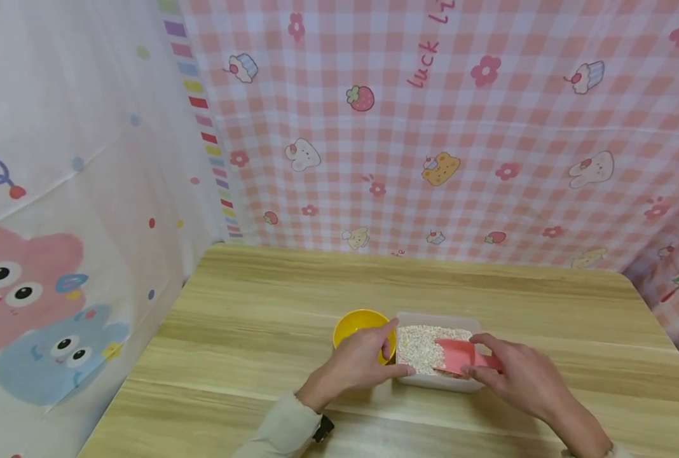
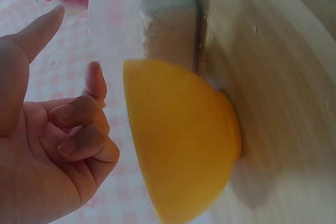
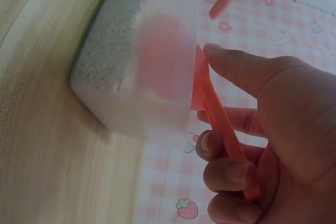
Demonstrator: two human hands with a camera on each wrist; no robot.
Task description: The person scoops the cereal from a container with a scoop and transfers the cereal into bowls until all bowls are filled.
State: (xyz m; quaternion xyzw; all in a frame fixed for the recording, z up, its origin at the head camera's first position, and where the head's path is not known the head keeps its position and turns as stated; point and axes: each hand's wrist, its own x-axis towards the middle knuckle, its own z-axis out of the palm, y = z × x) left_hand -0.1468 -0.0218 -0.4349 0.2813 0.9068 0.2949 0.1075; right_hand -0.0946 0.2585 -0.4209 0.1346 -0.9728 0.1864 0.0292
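A clear plastic box [image 1: 439,383] holds pale, oat-like flakes [image 1: 419,350]. My right hand [image 1: 522,375] grips the handle of a red scoop [image 1: 456,355], its fingers curled round the handle in the right wrist view [image 3: 223,129]. The scoop's blade dips into the flakes and shows dimly through the box wall. Over the box's left end and the edge of a yellow bowl [image 1: 348,323] hovers my left hand [image 1: 359,359]. Its thumb and index finger are spread and the other fingers bend loosely, holding nothing. The bowl [image 2: 178,140] stands upright close to the box; its inside is mostly hidden.
The box and bowl stand on a wood-grain table [image 1: 248,331]. A pink checked cloth [image 1: 397,140] hangs behind the far edge, and a white printed cloth [image 1: 105,172] hangs on the left. A few loose flakes [image 2: 255,29] lie on the table beside the box.
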